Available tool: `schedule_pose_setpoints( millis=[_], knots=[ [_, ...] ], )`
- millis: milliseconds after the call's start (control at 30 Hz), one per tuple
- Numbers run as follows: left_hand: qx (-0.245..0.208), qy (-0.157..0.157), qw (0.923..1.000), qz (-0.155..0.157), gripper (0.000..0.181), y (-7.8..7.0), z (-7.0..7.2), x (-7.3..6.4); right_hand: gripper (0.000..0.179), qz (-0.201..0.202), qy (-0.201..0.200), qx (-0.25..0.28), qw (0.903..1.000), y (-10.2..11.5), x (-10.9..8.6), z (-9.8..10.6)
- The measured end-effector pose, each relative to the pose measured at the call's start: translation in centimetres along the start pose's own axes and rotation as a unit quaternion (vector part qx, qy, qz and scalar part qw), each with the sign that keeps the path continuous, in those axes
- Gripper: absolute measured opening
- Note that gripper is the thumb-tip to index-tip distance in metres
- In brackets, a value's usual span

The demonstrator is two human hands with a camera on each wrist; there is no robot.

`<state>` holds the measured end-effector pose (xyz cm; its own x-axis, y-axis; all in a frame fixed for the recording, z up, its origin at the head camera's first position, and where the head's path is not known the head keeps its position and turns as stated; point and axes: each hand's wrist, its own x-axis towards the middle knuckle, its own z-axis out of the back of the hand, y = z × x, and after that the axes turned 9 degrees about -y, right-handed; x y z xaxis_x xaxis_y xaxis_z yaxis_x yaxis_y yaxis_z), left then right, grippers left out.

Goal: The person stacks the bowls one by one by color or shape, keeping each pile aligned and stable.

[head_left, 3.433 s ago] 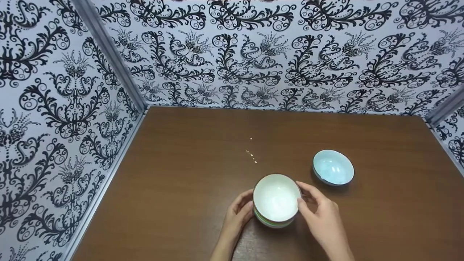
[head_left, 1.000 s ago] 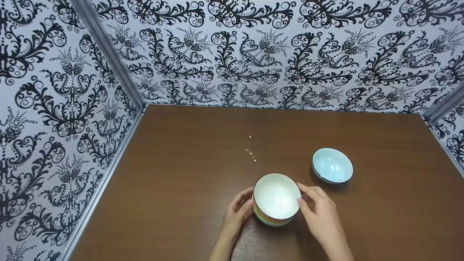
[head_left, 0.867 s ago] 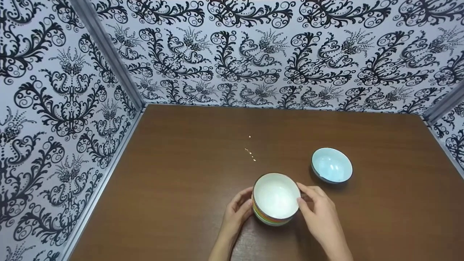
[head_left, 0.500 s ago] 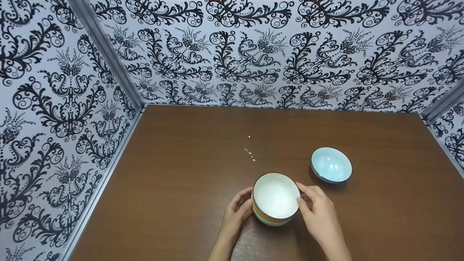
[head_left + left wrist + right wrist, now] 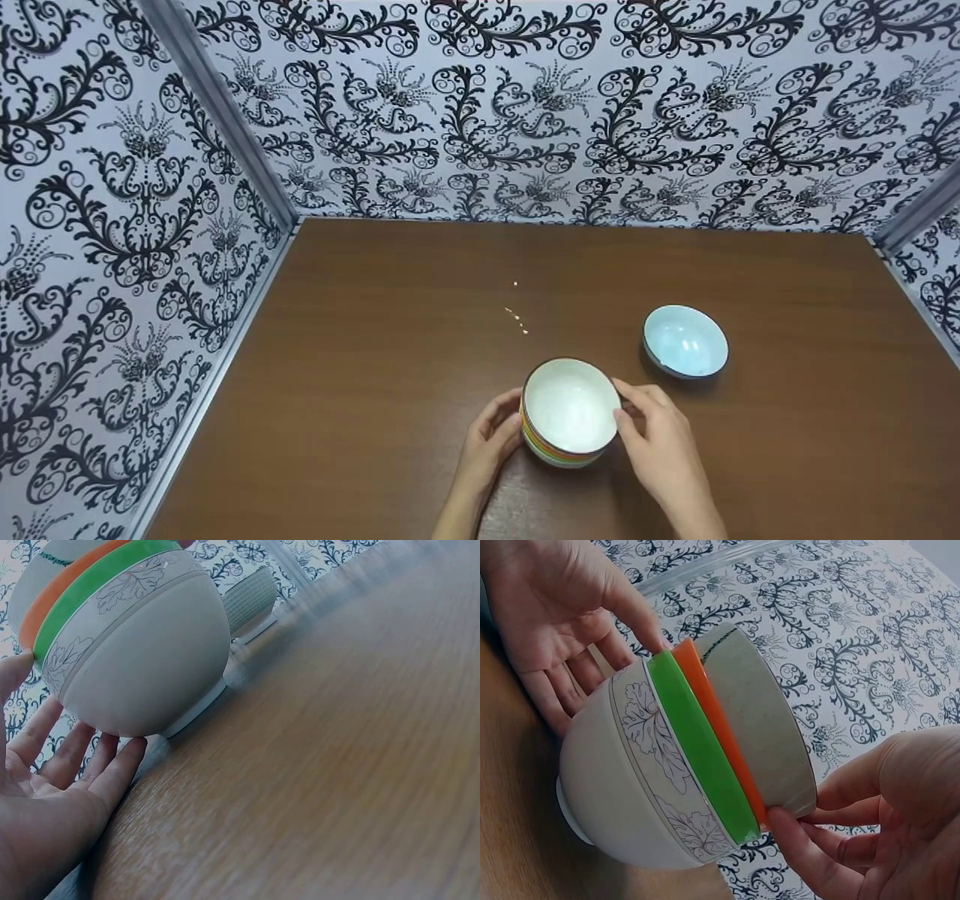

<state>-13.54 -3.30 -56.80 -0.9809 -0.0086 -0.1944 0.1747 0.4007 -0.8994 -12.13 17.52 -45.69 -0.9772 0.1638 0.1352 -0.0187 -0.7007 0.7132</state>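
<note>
A stack of nested bowls stands on the brown table, both hands around it. In the right wrist view a white bowl (image 5: 615, 772) with a leaf band is lowest. Above it come a green bowl (image 5: 697, 750), an orange bowl (image 5: 720, 727) and a pale grey-white bowl (image 5: 761, 716) on top. In the head view the top bowl's white inside faces up. My left hand (image 5: 484, 446) holds the white bowl, fingers spread along its side, thumb at the green rim. My right hand (image 5: 664, 446) pinches the top bowl by its right side, thumb close to the orange rim.
A light blue bowl (image 5: 686, 341) stands behind and right of the stack. Small bright specks (image 5: 521, 324) show on the table (image 5: 360, 360) beyond the stack. Patterned walls (image 5: 525, 112) enclose the table at the back and sides.
Compared with 3.4 s ago, more of the orange and green bands shows beneath the top bowl's rim. Over the last second, hands and bowls have kept almost the same position.
</note>
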Motion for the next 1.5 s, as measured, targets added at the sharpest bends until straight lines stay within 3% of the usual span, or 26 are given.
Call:
schedule_pose_setpoints(
  millis=[767, 1100, 1500],
  knots=[
    [-0.012, -0.01, 0.9999, 0.007, 0.049, 0.12, -0.05, 0.0, 0.038, -0.005, 0.0, 0.011, 0.9999, -0.28, -0.01, -0.05],
    [-0.002, 0.011, 0.9999, -0.012, 0.048, 0.22, 0.12, -0.05, 0.038, -0.017, 0.0, 0.013, 0.9998, -0.01, -0.07, 0.04],
    [-0.001, -0.003, 1.0, -0.002, 0.05, 0.16, 0.11, 0.03, 0.038, -0.027, 0.005, 0.019, 0.9994, 0.01, 0.0, -0.1]
  ],
)
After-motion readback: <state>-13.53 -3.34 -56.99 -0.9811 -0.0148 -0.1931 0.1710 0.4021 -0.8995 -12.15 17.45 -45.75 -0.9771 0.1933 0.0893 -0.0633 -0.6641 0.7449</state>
